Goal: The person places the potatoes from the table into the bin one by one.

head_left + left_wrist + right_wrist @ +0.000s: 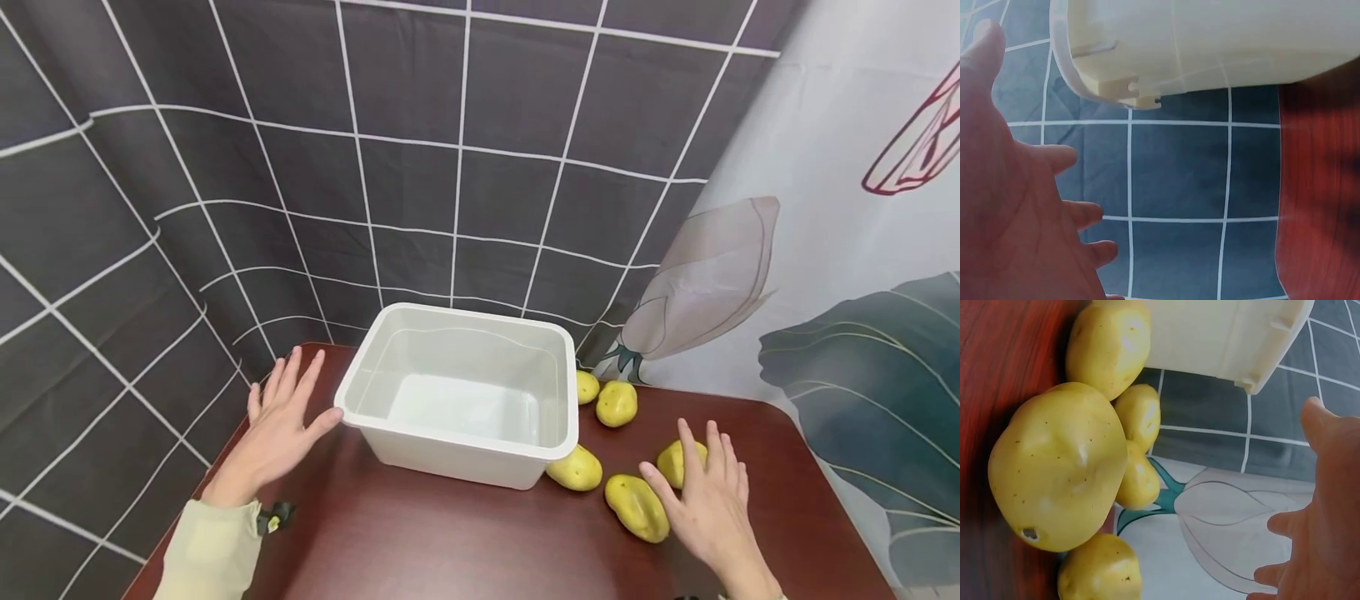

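Observation:
A white plastic bin [450,450] stands on the table with nothing inside. Left of it my left hand [277,425] is held with fingers straight and spread, the thumb tip right at the bin's rim in the head view. My right hand [708,508], fingers also extended, hovers by the potatoes at the right and holds nothing. The nearest potato [637,507] lies just left of its thumb; another potato [678,462] is partly hidden behind the fingers. One more potato [576,468] lies against the bin's front right corner. In the right wrist view a large potato [1060,465] is closest.
Two further potatoes, one yellow potato [617,404] and a smaller potato [587,387] beside the bin, lie toward the table's back edge. The dark red table [450,542] ends at a dark grid-patterned curtain [405,183] and a pale flower-printed curtain [810,250].

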Motion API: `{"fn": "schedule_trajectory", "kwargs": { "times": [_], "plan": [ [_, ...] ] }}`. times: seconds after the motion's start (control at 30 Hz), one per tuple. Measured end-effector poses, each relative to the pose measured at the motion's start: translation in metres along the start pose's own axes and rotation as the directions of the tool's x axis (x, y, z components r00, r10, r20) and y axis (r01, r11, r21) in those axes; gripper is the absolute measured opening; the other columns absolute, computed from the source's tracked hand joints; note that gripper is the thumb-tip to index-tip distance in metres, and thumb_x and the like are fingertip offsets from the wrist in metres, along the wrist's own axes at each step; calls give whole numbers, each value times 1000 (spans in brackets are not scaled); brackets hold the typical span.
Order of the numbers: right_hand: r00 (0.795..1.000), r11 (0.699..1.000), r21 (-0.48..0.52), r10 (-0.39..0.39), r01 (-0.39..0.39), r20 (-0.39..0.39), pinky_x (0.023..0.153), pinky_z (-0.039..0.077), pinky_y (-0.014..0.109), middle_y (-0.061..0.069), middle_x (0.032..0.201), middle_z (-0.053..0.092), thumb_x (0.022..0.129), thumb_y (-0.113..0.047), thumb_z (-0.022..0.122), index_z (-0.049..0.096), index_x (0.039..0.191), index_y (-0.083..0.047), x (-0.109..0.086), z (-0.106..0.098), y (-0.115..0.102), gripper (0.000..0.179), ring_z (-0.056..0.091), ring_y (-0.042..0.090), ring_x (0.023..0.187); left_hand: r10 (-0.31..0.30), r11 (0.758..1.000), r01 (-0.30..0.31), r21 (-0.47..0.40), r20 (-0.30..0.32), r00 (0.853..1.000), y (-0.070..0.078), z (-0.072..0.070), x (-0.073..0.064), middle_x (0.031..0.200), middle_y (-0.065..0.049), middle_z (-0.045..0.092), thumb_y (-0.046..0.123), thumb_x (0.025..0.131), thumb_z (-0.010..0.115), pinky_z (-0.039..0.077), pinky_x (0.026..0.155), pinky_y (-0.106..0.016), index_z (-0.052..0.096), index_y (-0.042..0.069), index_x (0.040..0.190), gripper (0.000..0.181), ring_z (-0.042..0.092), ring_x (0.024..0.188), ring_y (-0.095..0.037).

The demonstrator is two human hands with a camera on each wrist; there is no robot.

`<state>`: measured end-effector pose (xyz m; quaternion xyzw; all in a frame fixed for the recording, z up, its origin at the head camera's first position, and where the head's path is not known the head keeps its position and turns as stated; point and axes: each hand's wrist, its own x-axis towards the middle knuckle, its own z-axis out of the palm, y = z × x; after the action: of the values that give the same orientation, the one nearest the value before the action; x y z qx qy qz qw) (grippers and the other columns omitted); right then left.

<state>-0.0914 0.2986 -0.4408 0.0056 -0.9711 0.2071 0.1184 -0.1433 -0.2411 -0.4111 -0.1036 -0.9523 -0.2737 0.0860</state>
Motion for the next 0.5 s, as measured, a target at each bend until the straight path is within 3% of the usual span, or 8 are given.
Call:
{"fn": "schedule_trajectory", "kwargs": {
  "times": [0.5],
  "plan": [
    [997,995,70,-72,71,6,108,6,75,36,158,13,99,-44,61,25,157,0,10,15,-10,82,9,58,143,43,997,-40,-60,41,998,19,6,25,168,-16,-2,48,99,58,-6,115,-66,11,16,163,86,0,152,-42]
  ]
}}
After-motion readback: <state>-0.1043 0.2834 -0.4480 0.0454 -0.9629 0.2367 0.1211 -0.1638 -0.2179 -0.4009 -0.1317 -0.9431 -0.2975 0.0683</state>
